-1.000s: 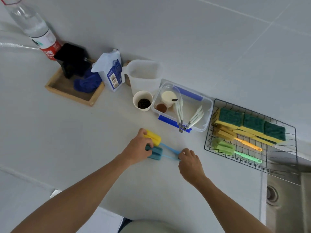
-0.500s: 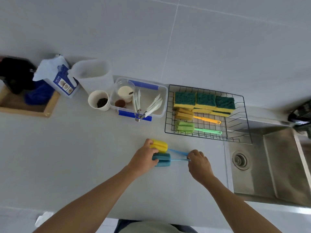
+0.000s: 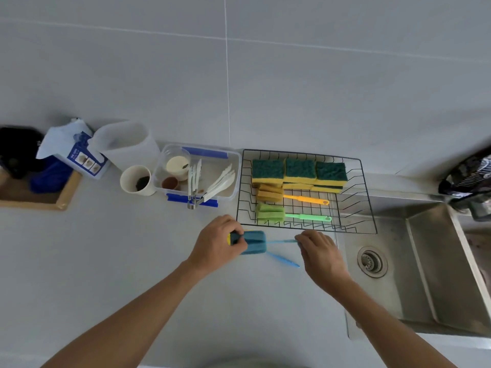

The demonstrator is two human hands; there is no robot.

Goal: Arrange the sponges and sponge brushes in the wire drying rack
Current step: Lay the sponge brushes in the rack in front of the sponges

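Observation:
The black wire rack stands on the counter beside the sink. Three green-topped yellow sponges line its back, with an orange sponge brush and a green sponge brush in front of them. Just before the rack's front edge, my left hand grips the head of a blue sponge brush. My right hand pinches the end of its thin blue handle. A sliver of a yellow sponge head shows behind my left fingers. A second blue handle slants down-right from under the blue head.
Left of the rack sit a clear plastic box with white utensils, a paper cup of dark beans, a translucent jug, a blue-and-white bag and a wooden tray. A steel sink with its drain lies to the right.
Both hands have carried the blue brush closer to the rack's front edge. The yellow head is now mostly hidden by my left hand, and the two blue handles have spread apart.

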